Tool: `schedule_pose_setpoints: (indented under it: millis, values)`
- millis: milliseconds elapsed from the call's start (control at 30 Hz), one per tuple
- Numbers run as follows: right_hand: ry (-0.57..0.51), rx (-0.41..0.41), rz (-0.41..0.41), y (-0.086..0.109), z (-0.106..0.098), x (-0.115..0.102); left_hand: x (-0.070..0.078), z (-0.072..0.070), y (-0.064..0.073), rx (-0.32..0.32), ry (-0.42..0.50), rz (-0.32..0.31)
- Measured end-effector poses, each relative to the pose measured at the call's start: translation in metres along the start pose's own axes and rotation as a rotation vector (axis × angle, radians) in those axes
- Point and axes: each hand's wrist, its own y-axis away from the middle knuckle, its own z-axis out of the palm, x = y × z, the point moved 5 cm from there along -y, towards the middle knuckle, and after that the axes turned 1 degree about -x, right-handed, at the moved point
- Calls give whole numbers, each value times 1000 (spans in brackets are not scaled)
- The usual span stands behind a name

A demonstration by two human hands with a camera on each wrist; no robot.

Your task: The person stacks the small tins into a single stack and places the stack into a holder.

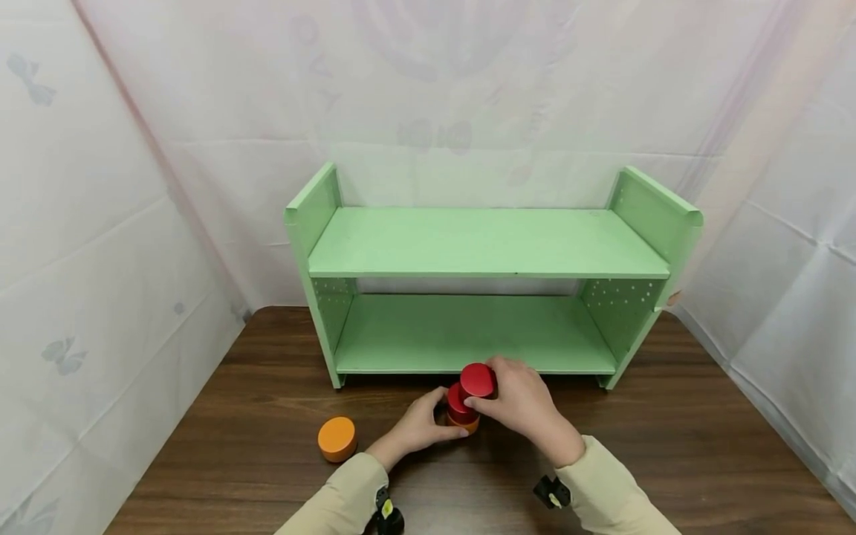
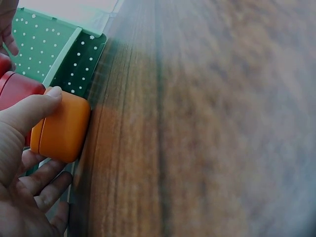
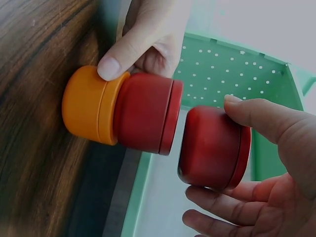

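Observation:
On the wooden table, an orange lidded round tin (image 3: 84, 106) stands upright with a red tin (image 3: 145, 111) stacked on its lid. My left hand (image 1: 416, 427) grips the orange tin, its thumb on one side and fingers around the other. With thumb and fingers, my right hand (image 1: 528, 401) holds a second red tin (image 3: 212, 148) just above the stack. A narrow gap shows between the two red tins in the right wrist view, and the held one is slightly offset. Farther left, another orange tin (image 1: 337, 438) stands alone.
A light green two-tier shelf (image 1: 488, 241) stands behind the hands, its lower board (image 1: 468, 334) close beyond the stack. Dotted side panels (image 1: 618, 308) close its ends. The brown wooden table (image 1: 254, 416) extends to both sides, and pale cloth (image 1: 481, 96) hangs around it.

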Motion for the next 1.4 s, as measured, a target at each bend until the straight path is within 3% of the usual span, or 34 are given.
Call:
schedule_pose_setpoints:
  millis: [500,733,1400]
  values:
    - [-19,1,-19,0,6,-7,1,-2,-2,4,26,5]
    - [-32,6,-31,1,7,-9,2,-2,-3,16,-3,11]
    - [-87,5,-27,7,17,-3,-2,2,1,29,-12,26]
